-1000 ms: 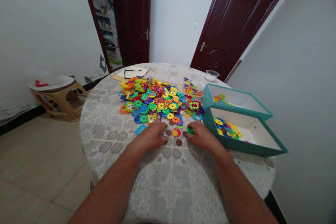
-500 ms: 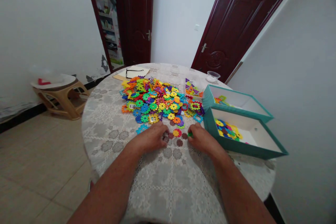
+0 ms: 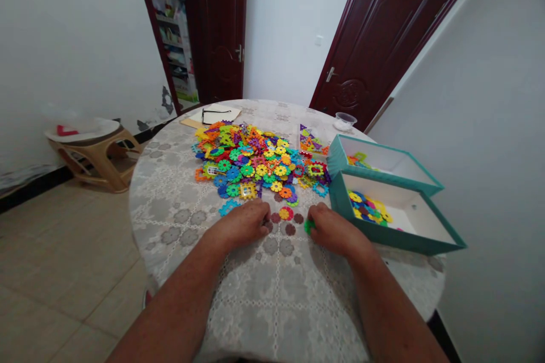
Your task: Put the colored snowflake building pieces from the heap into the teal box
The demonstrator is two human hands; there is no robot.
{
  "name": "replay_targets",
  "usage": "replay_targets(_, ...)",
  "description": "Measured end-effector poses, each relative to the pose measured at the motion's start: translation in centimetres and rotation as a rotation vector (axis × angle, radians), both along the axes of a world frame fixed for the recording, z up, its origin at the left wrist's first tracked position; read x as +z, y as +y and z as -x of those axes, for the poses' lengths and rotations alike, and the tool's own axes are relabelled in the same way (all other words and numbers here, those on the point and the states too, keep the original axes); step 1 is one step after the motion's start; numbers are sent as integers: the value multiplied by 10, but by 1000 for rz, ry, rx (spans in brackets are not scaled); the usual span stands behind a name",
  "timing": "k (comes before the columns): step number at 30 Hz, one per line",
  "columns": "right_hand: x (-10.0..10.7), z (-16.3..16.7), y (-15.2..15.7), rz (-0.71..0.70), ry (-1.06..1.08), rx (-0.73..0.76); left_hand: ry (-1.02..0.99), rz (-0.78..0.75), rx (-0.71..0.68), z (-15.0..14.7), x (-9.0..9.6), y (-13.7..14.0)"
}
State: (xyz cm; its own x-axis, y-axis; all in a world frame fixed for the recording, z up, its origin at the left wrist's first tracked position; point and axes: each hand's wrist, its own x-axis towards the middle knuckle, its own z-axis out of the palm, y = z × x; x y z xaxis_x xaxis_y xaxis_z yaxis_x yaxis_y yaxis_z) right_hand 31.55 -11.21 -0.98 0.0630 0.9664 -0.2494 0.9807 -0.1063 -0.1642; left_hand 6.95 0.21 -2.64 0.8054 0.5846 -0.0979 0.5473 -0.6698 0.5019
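Observation:
My left hand rests on the table with its fingers closed at a brown notched plastic disc, which they partly cover. Between the hands lies a small group of flat flower-shaped discs. It includes a red and yellow pair, a dark red disc and brown discs. My right hand pinches a green notched disc just right of this group. Beyond both hands spreads a big heap of colourful interlocking plastic pieces.
Two teal boxes with pieces inside stand on the right. Behind the heap are a clear tray of pieces, a clear bowl and eyeglasses on paper. A stool stands left of the round table.
My right hand has shifted slightly and more of the green disc shows at its fingertips. My left hand stays nearly in place. The view has tilted a little.

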Motion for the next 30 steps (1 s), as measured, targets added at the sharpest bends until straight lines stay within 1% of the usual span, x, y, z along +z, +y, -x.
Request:
replay_targets(4, 0, 0, 0, -30, 152, 76, -26, 20, -22, -2, 2, -1)
replay_targets(9, 0, -6, 0, -18, 290, 93, -94, 79, -41, -5, -1, -2)
replay_targets(11, 1, -11, -1, -25, 281, 74, -118, 66, -20, -6, -4, -1)
replay_targets(13, 2, -13, -2, -7, 237, 48, -117, 18, 6, -6, -8, 1)
replay_targets(15, 3, -12, -3, 17, 196, 40, -96, -26, 28, -6, -11, 2)
replay_targets(17, 4, -8, -5, 22, 180, 46, -77, -34, 44, -6, -12, 3)
replay_targets(20, 8, 2, -5, -17, 223, 94, -69, 2, 62, -6, -10, 2)
replay_targets(22, 8, 7, -2, -90, 284, 106, -79, 27, 59, -7, -7, 0)
replay_targets(24, 6, 8, 2, -180, 324, 61, -116, 69, 30, -9, -4, -1)
replay_targets(26, 0, 7, 7, -229, 326, 6, -166, 141, 8, -13, -2, -2)
replay_targets(28, -7, 3, 11, -218, 303, -19, -190, 192, 31, -18, -2, -2)
replay_targets(30, -13, -1, 15, -185, 268, -24, -158, 183, 72, -22, -3, -1)
